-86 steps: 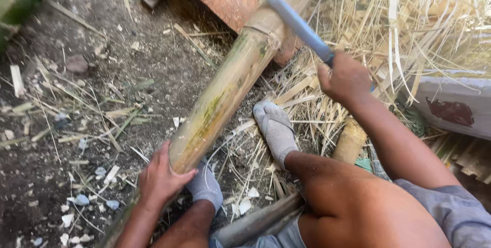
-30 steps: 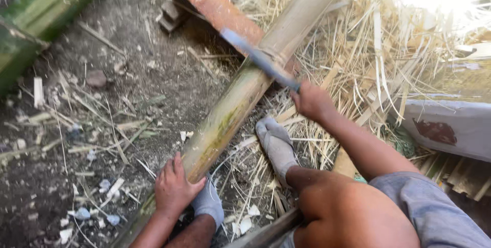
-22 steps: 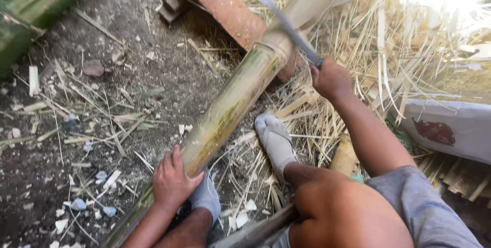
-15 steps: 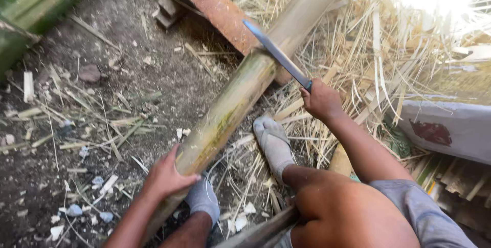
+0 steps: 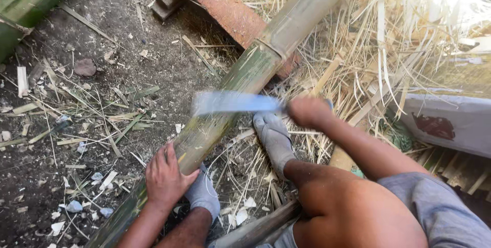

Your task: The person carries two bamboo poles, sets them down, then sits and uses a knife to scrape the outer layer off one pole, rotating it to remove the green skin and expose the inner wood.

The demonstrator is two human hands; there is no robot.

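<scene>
Right hand [image 5: 307, 112] swings blurred blade [image 5: 232, 102] — left hand [image 5: 164, 176] steadies bamboo pole [image 5: 240, 79].

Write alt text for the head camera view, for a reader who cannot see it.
Seen from above, a person's right hand swings a motion-blurred blade across a long green bamboo pole while the left hand presses on the pole's lower part. Grey-socked feet rest beside it on dirt strewn with chips and dry straw, and a reddish beam lies under the pole.

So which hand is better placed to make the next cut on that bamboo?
Probably the right hand: it grips the blade over the bamboo pole. The left hand presses on the pole lower down.
</scene>
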